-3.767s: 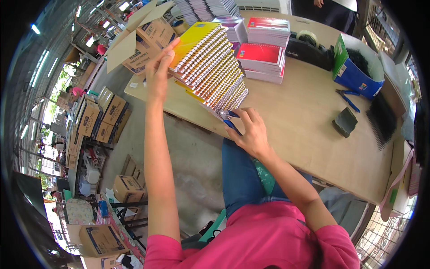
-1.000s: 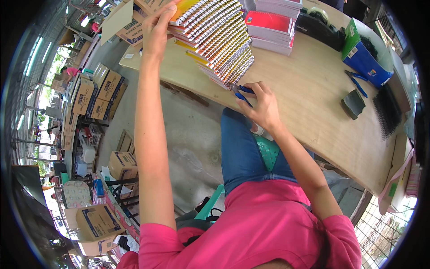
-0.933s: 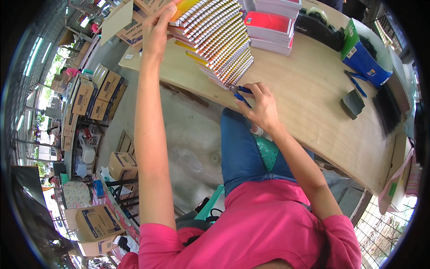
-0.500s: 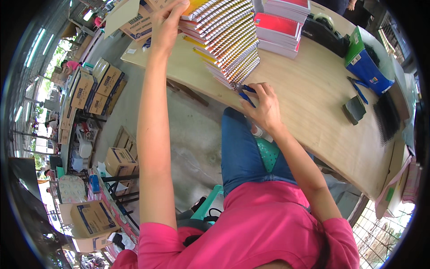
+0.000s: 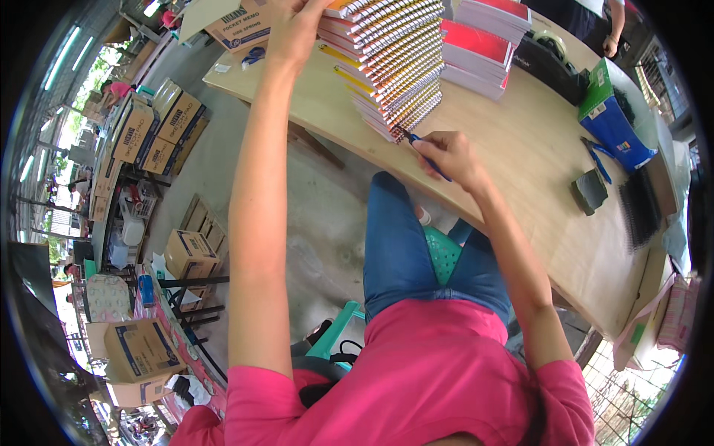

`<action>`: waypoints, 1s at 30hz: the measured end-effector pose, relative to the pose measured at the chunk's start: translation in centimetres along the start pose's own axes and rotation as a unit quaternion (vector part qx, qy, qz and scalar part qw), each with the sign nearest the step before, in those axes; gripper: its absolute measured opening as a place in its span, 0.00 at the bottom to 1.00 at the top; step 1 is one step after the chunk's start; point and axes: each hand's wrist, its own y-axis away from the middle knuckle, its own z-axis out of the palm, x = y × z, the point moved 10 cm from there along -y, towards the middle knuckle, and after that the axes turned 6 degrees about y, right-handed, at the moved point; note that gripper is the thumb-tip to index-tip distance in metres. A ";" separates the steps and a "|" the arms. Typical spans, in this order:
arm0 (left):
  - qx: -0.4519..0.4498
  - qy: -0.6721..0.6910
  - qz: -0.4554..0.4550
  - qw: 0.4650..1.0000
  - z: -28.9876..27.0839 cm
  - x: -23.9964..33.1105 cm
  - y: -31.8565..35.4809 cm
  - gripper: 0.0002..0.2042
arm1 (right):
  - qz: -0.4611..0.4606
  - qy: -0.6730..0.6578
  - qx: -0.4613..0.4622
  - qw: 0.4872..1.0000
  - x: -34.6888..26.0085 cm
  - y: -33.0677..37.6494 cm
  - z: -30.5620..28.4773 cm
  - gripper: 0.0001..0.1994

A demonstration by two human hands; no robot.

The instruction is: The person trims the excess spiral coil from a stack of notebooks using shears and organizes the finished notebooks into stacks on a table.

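- The left hand (image 5: 294,36) lies at the far left corner of the stack of wire-bound notebooks (image 5: 399,70), presumably to steady the pile; its fingertips pass out of my sight, so I cannot tell how tightly they close.
- The right hand (image 5: 452,157) is folded around blue-handled pliers (image 5: 415,139), fingers narrowed over the grips. The tool points left, its tips at the lowest coils; whether they bite on wire I cannot tell.
- The stack stands toward the left of the wooden table (image 5: 535,178), close to the near edge, with its coils turned right and nearward, a placing that appears to leave the bindings within the tool's reach.
- Farther right, just beside it, red-covered notebooks (image 5: 472,43) are piled apart, probably to keep the colours separate.
- A second pair of blue-handled pliers (image 5: 599,162) lies at the right, near a dark block (image 5: 590,192) and a blue-and-green box (image 5: 613,123), seemingly kept handy.
- Appearance of the stack: pale coils run in close slanting rows; orange and yellow covers alternate with white page edges. On the left face some yellow covers jut outward, giving a stepped side.
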 end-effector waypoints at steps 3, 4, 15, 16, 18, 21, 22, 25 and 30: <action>0.005 0.000 -0.023 1.000 -0.5 -0.3 0.1 0.21 | -0.103 0.107 0.202 0.968 -1.8 3.2 -0.7 0.17; 0.010 -0.004 -0.032 0.999 -0.3 -0.4 0.2 0.21 | -0.117 0.135 0.247 0.952 -2.3 4.1 -1.0 0.17; 0.003 -0.011 -0.074 0.997 -0.4 -0.9 -0.1 0.24 | -0.218 0.203 0.317 0.901 -2.6 4.6 -1.0 0.19; 0.006 -0.006 -0.073 0.997 -0.3 -1.0 0.0 0.24 | -0.221 0.211 0.313 0.899 -2.7 4.6 -0.7 0.19; 0.013 0.003 -0.069 0.998 -0.3 -1.0 0.0 0.24 | -0.225 0.219 0.313 0.896 -2.8 4.6 -0.5 0.18; 0.018 0.003 -0.091 0.996 -0.2 -1.5 0.0 0.26 | -0.224 0.216 0.316 0.896 -2.6 4.4 -0.5 0.18; 0.020 0.004 -0.096 0.995 -0.2 -1.7 0.0 0.26 | -0.221 0.214 0.313 0.898 -2.4 4.1 -0.5 0.18; 0.013 0.007 -0.078 0.997 0.4 -1.3 0.0 0.28 | -0.224 0.207 0.324 0.896 -2.3 3.8 -0.6 0.18; 0.000 0.007 -0.044 0.999 0.3 -1.1 -0.3 0.29 | -0.261 0.187 0.315 0.893 -2.5 3.6 -0.6 0.19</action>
